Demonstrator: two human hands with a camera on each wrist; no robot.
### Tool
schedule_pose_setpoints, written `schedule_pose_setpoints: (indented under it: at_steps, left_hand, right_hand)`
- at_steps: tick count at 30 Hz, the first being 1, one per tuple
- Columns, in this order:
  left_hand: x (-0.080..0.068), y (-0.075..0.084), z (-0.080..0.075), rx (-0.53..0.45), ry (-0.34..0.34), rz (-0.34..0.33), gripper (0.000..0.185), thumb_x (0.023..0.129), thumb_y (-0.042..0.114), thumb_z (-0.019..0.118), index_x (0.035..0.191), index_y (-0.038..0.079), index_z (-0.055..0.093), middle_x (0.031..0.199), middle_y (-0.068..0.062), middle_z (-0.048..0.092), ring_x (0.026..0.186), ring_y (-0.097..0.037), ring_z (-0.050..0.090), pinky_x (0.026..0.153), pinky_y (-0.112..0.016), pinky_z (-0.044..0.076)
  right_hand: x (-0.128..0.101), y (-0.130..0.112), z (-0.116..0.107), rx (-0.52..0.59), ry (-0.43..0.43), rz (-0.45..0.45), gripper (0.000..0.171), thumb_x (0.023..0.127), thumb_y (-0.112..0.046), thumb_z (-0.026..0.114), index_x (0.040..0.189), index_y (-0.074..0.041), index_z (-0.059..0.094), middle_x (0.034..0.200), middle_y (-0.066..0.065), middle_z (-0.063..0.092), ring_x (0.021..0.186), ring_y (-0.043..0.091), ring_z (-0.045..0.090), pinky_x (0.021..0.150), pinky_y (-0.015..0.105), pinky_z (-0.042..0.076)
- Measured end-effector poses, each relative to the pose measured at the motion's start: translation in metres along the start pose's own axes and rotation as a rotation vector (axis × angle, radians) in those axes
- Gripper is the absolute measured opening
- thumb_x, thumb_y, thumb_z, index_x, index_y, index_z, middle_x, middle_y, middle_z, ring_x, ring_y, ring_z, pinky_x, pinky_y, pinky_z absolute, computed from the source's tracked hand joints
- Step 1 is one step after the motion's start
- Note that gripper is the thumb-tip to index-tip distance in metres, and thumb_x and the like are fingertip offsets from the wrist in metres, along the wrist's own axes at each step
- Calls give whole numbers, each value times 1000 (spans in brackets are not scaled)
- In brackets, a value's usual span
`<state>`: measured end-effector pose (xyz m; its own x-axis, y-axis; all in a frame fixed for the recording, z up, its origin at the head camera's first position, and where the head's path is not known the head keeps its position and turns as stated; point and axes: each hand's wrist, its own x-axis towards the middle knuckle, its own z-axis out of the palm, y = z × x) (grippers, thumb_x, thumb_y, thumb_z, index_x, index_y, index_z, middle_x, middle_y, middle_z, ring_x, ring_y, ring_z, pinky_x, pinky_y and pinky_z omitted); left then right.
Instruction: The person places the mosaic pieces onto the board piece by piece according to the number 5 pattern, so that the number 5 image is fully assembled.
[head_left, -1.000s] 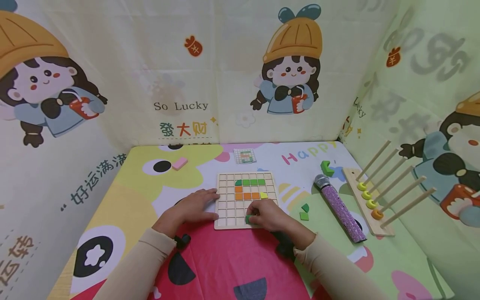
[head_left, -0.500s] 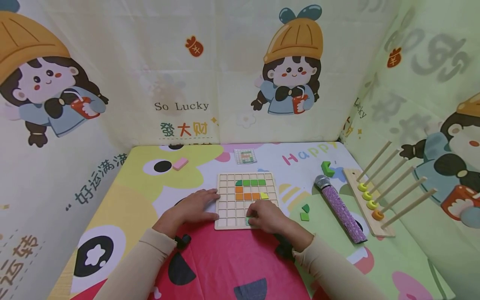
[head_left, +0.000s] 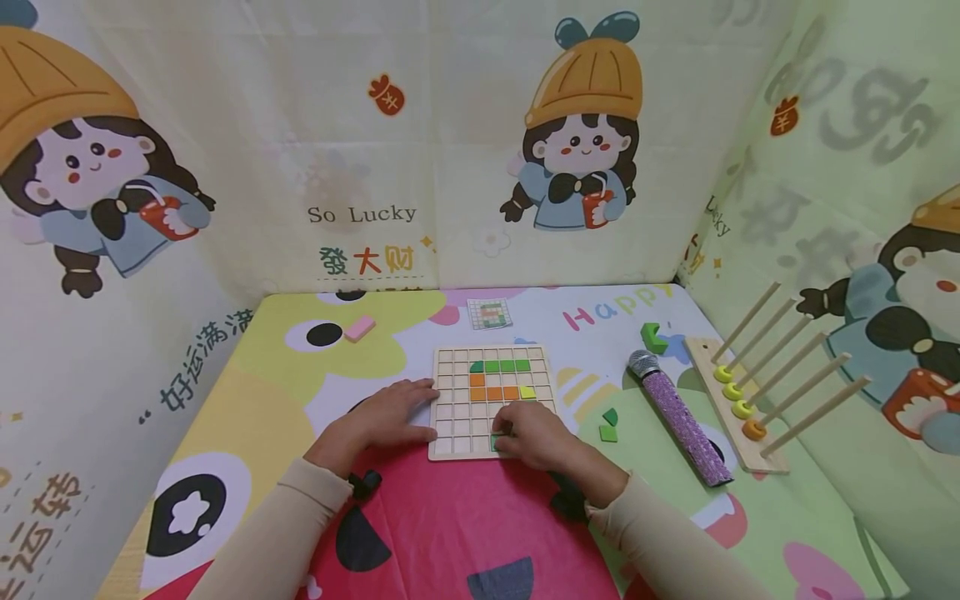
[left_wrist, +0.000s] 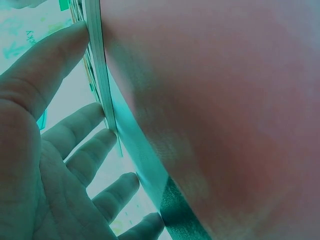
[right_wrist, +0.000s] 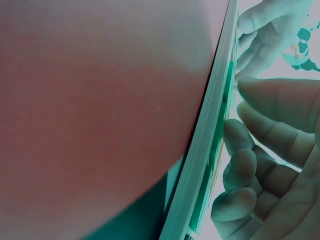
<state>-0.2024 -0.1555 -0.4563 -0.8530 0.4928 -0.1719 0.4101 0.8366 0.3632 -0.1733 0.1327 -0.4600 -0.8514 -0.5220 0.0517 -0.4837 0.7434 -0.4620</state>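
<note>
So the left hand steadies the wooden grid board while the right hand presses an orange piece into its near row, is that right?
Not quite: the piece under the right hand is green, not orange, as the head view shows. The rest holds: the left hand rests flat against the left edge of the wooden grid board, and the piece sits in its near row.

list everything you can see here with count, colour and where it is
grid board: 1, pale wood, middle of the mat
green pieces in board: a row, green, upper board
orange pieces: a few, orange, below the green row
yellow piece: 1, yellow, right of the orange
loose green pieces: 2, green, right of the board
green block: 1, green, far right
microphone: 1, purple, right
peg rack: 1, wood, with yellow and orange rings
pattern card: 1, behind the board
pink block: 1, pink, far left
left hand: flat against the board's left edge
right hand: on a green piece at the board's bottom row
</note>
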Motion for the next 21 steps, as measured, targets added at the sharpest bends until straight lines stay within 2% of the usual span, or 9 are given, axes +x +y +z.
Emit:
schedule_pose_setpoints:
  at_steps: [4,9,16,21]
  left_hand:
    - [0,0,0,4,2,-3,78,87,47,78,153,14,52,163,-11,42,151,-38,37,122,-57,34]
    - [0,0,0,12,9,5,78,87,47,78,152,13,53,163,-12,43,151,-38,38,122,-57,34]
    - [0,1,0,10,8,0,79,86,48,78,152,13,53,163,-11,43,151,-38,38,122,-57,35]
    - [0,0,0,6,7,2,78,86,47,78,152,13,53,163,-12,43,151,-38,38,122,-57,34]
  right_hand:
    - [-5,6,-3,67,-2,23,14,88,-19,79,100,-14,75,90,-5,70,84,11,62,79,34,55]
    - [-15,16,-14,147,19,78,15,90,-18,78,103,-13,73,90,-6,67,75,9,58,74,29,52]
    - [-31,40,-33,154,43,171,16,91,-16,76,105,-10,74,90,-3,66,72,10,55,65,27,48]
    - [-41,61,-45,100,68,252,19,93,-18,74,109,-8,75,97,2,69,75,14,54,65,29,48]
